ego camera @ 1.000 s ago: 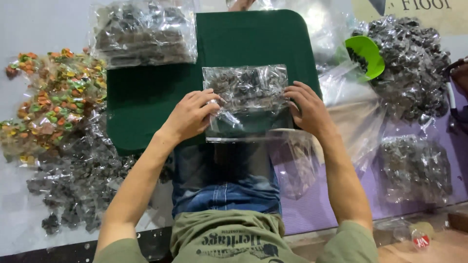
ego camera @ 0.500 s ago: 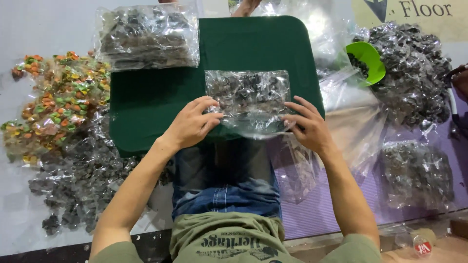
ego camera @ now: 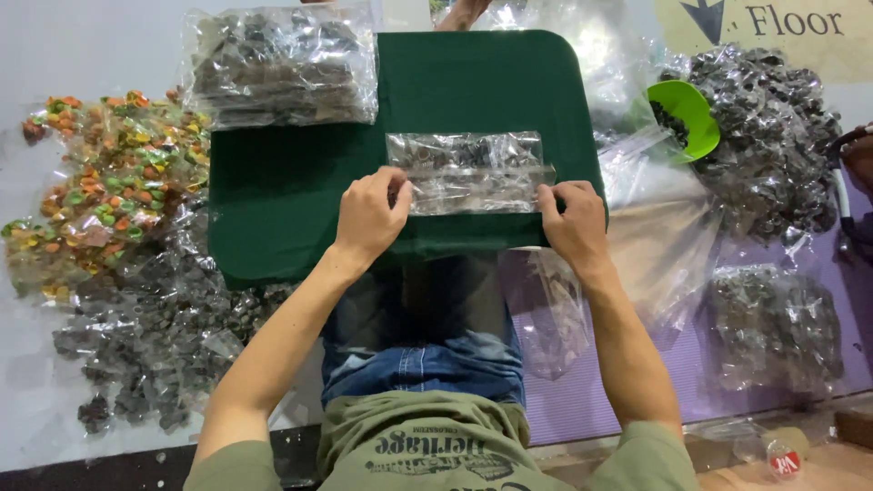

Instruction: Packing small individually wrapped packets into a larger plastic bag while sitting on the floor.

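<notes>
A small clear plastic bag (ego camera: 468, 171) filled with dark little pieces lies on a green mat (ego camera: 291, 195). My left hand (ego camera: 371, 216) pinches the bag's near left corner. My right hand (ego camera: 573, 223) pinches its near right corner. The bag's near edge is folded over between my two hands. Both hands rest on the mat's front part, above my lap.
A bigger filled clear bag (ego camera: 282, 64) lies at the mat's far left corner. Colourful wrapped sweets (ego camera: 100, 182) and dark wrapped pieces (ego camera: 145, 336) are piled at left. A green scoop (ego camera: 684, 118), empty clear bags (ego camera: 664, 236) and more dark piles (ego camera: 768, 136) lie at right.
The small bag moved farther onto the mat and now lies flatter. My hands shifted from its sides to its near corners, folding the near edge.
</notes>
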